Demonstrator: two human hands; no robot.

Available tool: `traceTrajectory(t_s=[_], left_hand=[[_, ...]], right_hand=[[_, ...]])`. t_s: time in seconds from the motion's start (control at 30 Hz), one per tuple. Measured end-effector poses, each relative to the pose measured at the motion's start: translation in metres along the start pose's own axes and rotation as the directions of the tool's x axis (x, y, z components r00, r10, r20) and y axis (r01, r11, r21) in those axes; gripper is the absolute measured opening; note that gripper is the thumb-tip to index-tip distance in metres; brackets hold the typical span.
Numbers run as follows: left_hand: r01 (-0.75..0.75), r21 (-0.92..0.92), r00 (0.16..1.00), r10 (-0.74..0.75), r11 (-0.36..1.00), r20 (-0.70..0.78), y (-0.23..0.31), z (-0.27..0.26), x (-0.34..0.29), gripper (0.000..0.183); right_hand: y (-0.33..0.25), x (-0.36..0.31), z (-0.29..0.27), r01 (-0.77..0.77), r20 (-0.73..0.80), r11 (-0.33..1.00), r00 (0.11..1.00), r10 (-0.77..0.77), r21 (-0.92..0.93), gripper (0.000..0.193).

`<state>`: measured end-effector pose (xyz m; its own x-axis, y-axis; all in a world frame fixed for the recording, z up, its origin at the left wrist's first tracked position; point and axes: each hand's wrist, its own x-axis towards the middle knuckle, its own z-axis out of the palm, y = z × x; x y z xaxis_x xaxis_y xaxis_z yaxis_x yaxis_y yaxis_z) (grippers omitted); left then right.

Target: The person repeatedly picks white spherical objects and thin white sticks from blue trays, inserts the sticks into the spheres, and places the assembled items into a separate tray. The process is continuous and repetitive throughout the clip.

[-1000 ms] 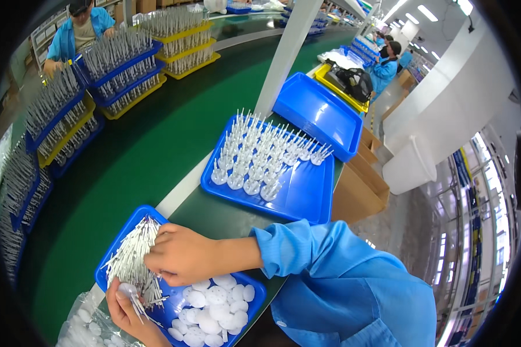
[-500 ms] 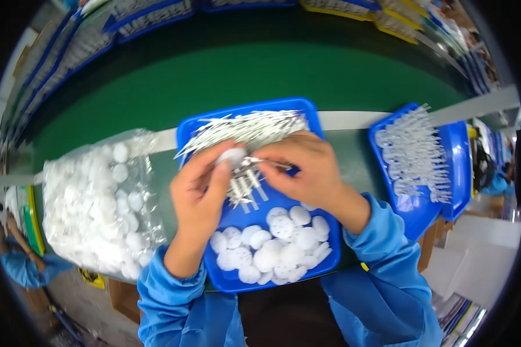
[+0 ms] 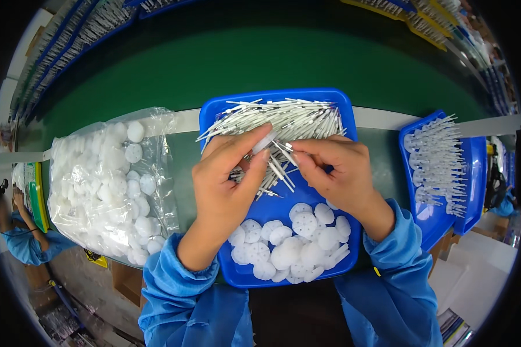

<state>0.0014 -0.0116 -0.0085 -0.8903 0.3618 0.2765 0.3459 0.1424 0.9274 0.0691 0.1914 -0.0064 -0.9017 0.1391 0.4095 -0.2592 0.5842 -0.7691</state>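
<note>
A small white round disc [image 3: 264,141] sits pinched between the left hand's [image 3: 228,179] thumb and fingers, tilted on edge, right at the fingertips. Just below it, a bunch of thin white sticks [image 3: 275,173] fans out between both hands, slanting down, touching the right hand's [image 3: 336,173] fingertips. More white discs [image 3: 298,246] lie flat, heaped under the wrists.
</note>
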Motion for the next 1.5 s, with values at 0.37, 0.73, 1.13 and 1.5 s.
traceTrajectory(t_s=[0.37, 0.73, 1.13, 1.5], left_hand=[[-0.327, 0.28, 0.945, 0.322, 0.903, 0.064, 0.002, 0.0, 0.005, 0.036], [-0.204, 0.293, 0.979, 0.203, 0.934, 0.037, 0.007, 0.002, -0.009, 0.034], [-0.131, 0.106, 0.989, 0.122, 0.986, 0.087, 0.013, -0.002, 0.003, 0.054], [-0.411, 0.208, 0.911, 0.407, 0.887, 0.066, 0.009, 0.001, -0.001, 0.058]], right_hand=[[-0.002, 0.005, 0.001, 0.083, 0.0, 0.97, 0.996, -0.086, -0.229, 0.013], [-0.007, 0.005, -0.001, 0.216, 0.087, 0.912, 0.976, -0.199, -0.348, 0.012], [-0.004, 0.011, -0.012, 0.131, 0.018, 0.991, 0.991, -0.131, 0.006, 0.027], [-0.005, -0.002, -0.006, -0.174, 0.163, 0.881, 0.98, 0.112, 0.44, 0.033]])
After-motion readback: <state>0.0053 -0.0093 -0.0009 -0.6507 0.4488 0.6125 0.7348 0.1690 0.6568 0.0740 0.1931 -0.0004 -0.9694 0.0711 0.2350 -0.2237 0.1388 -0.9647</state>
